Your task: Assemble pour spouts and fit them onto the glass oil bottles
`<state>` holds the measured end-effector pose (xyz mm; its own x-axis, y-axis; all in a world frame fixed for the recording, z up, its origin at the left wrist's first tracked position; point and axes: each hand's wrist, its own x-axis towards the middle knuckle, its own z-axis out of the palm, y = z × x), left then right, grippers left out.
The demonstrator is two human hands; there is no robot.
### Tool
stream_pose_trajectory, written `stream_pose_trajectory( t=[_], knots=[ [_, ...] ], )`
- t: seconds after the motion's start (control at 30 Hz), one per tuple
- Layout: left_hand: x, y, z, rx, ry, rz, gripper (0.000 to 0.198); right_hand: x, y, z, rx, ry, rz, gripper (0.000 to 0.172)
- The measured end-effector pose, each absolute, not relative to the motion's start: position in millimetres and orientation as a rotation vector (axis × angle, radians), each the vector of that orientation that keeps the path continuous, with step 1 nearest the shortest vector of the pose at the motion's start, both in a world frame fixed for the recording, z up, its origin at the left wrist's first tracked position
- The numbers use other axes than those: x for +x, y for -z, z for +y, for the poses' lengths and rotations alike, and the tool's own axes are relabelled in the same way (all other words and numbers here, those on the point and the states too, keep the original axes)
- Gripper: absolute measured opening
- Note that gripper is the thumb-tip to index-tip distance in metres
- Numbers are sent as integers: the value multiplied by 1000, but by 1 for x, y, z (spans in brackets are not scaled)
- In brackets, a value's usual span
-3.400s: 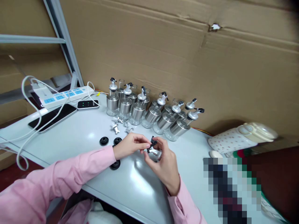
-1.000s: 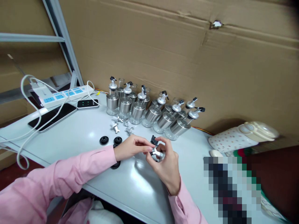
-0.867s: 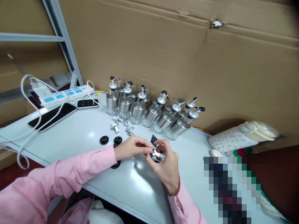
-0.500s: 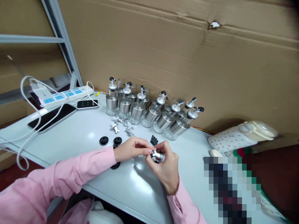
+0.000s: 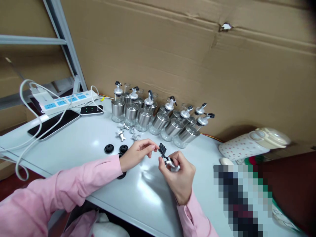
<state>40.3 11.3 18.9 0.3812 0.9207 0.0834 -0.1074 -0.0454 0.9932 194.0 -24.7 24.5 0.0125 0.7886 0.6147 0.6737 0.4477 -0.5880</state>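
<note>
My right hand grips a silver pour spout with a black flip cap between thumb and fingers. Left of it, my left hand has its fingers stretched out and apart, with nothing visible in them. Its fingertips are close to a small cluster of black caps on the table. Several loose silver spouts lie behind my left hand. Black round stoppers sit beside my left wrist, some partly hidden by it.
Glass bottles with steel sleeves stand along the cardboard wall, several topped with spouts. At left are a power strip, cables, a phone and a small device. A dotted flask lies at right.
My left hand has let go of the spout and drawn back slightly up and left. My right hand has shifted a little right and down with the spout, whose black cap now sticks out.
</note>
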Motion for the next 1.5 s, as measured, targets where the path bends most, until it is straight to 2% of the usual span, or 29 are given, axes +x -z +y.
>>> stream_pose_trajectory(
  t=[0.5,0.73,1.0,1.1,1.3,1.4,1.5],
  knots=[
    [41,-17,10,1304,-975,766,18,192,-25,-21,-1178,-245,-1797,8],
    [42,-17,11,1273,-982,770,16,192,-25,-23,-1120,-216,-1801,13],
    [41,-19,10,1320,-1004,825,17,191,-20,-21,-1108,-271,-1780,10],
    [37,-23,7,1451,-1023,859,18,190,-19,-20,-1143,-288,-1769,8],
    [22,-24,9,1683,-1075,948,18,189,-18,-22,-1110,-325,-1747,20],
    [19,-21,3,1939,-1122,943,20,190,-21,-21,-1080,-248,-1744,15],
    [23,-16,-15,2330,-1158,651,20,195,-28,-19,-1092,-129,-1677,6]
  ],
)
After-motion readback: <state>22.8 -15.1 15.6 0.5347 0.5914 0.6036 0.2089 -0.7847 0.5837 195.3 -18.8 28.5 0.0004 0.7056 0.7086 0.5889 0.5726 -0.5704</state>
